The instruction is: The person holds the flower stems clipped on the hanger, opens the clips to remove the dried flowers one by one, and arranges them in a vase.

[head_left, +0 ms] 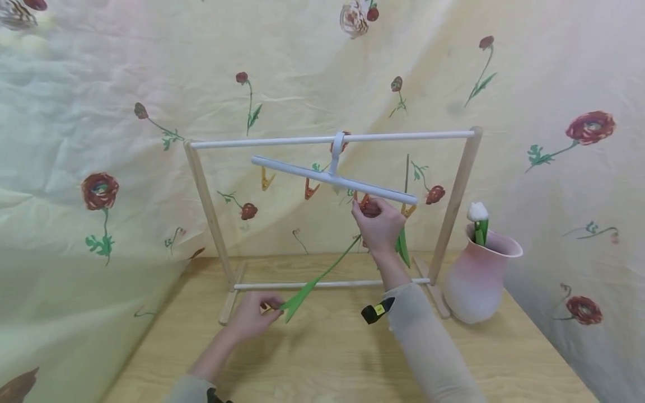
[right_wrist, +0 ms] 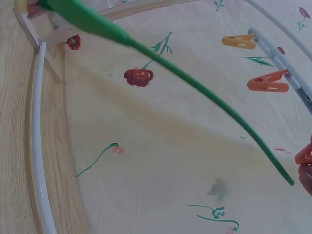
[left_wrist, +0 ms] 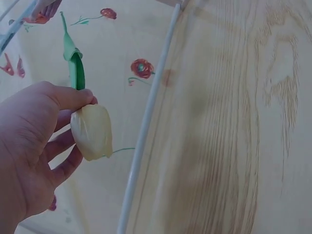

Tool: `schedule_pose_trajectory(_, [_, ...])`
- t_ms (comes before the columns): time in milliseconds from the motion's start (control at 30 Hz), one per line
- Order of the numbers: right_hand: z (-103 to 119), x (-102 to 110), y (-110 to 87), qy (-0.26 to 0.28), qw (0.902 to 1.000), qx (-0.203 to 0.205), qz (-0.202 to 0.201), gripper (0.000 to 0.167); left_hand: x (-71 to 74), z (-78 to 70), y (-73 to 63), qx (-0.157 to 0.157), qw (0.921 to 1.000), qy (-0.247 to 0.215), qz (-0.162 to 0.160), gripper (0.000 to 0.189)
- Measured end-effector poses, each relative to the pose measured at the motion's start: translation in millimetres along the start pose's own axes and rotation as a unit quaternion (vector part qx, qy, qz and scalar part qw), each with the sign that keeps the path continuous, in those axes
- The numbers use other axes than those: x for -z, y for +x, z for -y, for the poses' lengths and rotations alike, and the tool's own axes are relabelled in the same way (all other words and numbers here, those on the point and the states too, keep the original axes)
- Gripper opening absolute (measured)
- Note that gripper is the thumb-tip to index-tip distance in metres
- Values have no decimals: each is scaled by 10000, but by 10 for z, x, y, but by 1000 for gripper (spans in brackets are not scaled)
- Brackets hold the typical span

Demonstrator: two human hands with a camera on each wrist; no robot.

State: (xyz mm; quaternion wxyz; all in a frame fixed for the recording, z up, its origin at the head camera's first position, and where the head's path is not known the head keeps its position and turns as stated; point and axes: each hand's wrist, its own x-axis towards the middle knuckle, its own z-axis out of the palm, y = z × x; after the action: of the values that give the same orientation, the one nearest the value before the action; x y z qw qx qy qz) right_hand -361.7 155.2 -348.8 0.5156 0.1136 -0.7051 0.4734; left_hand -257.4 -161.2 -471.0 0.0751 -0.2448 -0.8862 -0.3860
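Your left grip [head_left: 253,315] is pinching the tulip [left_wrist: 93,132] below the tilted hanger [head_left: 297,169], your right grip [head_left: 381,225] is pinching an orange clip [right_wrist: 304,155], and you're risking a missed stem should the hanger swing.

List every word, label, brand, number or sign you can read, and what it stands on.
Readable text: none.
Yellow patch on the black wrist device by the right sleeve: any marking is too small to read.
Tulip, hanger and vase: no lettering seen.
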Motion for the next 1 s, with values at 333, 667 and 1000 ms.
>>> schedule_pose_trajectory(333, [5, 286, -17, -41, 9963, 656, 559, 19, 194, -103, -93, -712, 9917, 1049, 207, 13])
schedule_pose_trajectory(667, [576, 467, 8, -379, 9139, 2757, 2957, 11, 305, -352, -66, -1142, 9829, 1417, 295, 15])
schedule_pose_trajectory(1000, [997, 712, -301, -1111, 7722, 3037, 5469, 14, 346, -589, -7, -1484, 9763, 1540, 331, 17])
